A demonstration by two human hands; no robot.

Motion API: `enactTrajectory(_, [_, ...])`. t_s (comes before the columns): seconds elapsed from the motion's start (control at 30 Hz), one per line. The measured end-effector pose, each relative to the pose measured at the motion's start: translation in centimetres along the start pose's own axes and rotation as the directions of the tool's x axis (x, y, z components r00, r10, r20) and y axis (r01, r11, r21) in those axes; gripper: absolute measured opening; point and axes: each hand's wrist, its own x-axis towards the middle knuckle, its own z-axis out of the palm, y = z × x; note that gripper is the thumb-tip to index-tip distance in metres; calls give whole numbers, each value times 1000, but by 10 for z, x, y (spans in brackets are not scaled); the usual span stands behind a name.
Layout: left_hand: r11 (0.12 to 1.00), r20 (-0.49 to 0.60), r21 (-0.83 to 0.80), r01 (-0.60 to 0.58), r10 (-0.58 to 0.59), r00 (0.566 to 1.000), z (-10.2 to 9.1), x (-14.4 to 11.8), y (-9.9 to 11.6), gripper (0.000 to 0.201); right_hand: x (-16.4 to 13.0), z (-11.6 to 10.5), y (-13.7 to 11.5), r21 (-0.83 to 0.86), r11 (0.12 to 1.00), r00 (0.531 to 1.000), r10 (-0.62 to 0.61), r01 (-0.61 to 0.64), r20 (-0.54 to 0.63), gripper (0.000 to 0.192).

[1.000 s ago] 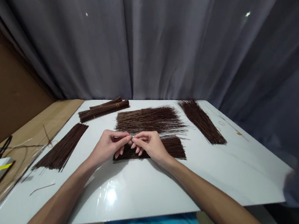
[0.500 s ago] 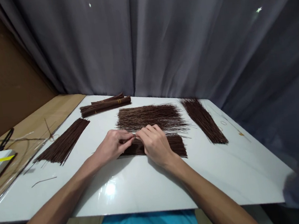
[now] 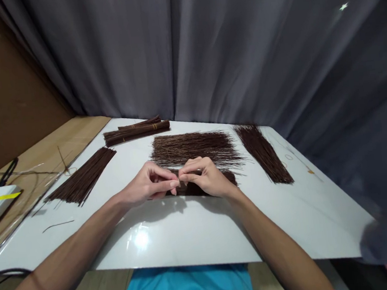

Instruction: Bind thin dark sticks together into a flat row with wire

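Sticks, thin and dark brown, lie in a flat pile [image 3: 198, 187] in the middle of the white tabletop [image 3: 196, 231], right under both hands. The left hand [image 3: 147, 186] and the right hand [image 3: 206, 177] meet fingertip to fingertip just above this pile, each pinching shut on something too small to make out, maybe one thin stick or a tie. A bigger loose pile [image 3: 194, 147] sits at 12 o'clock from the hands, a slanted pile [image 3: 263, 153] at 2 o'clock, another slanted pile [image 3: 83, 176] at 10 o'clock, and tied bundles [image 3: 136, 130] at 11 o'clock. A thing that tiny could slip from the pinch and get lost among the sticks. A wrist dropping low could also push the neat pile crooked.
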Motion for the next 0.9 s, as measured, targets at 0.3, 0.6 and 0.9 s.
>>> enactTrajectory(0.3, [996, -277, -67, -51, 31, 960, 4, 2, -1, 28, -12, 16, 7, -559, 825, 956, -228, 89, -184, 27])
enactTrajectory(0.6, [784, -118, 599, -162, 287, 951, 10, 5, 2, 26, -5, 4, -5, -796, 579, 980, -176, 178, 91, 27])
enactTrajectory(0.9, [889, 53, 412, -201, 197, 979, 8, -1, 15, 24, 5, -18, -14, -276, 960, 988, 75, -35, 136, 20])
